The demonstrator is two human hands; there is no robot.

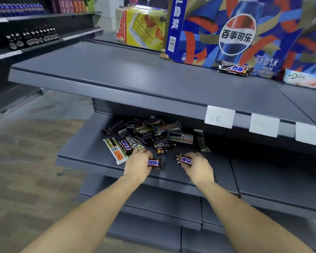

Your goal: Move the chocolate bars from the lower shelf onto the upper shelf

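Each hand already grips a bar: the left hand [138, 164] pinches a brown Snickers bar [154, 163], the right hand [197, 166] a second brown Snickers bar [184, 160] — long axes crosswise. The grey metal upper shelf [135, 77] lies at twelve o'clock — both hands about equally near; the heap stays on the grey lower shelf [84, 147].

The upper shelf [117, 73] and lower shelf [84, 143] are a flat slate grey. The left hand [138, 164] holds a brown Snickers bar [154, 163] with blue lettering edged in red on a white band; the bar [185, 160] in the right hand [199, 167] has the same colours. The pile of bars [150, 134] mixes dark brown, cream and pale blue wrappers (one white wrapper [115, 149] bears an orange patch and a barcode). The Pepsi carton [235, 33] is patterned in blue, red and gold ribbons, with a red, white and blue roundel. The Dove bar [303, 81] above is pale blue and white. The price tags [219, 116] are white.
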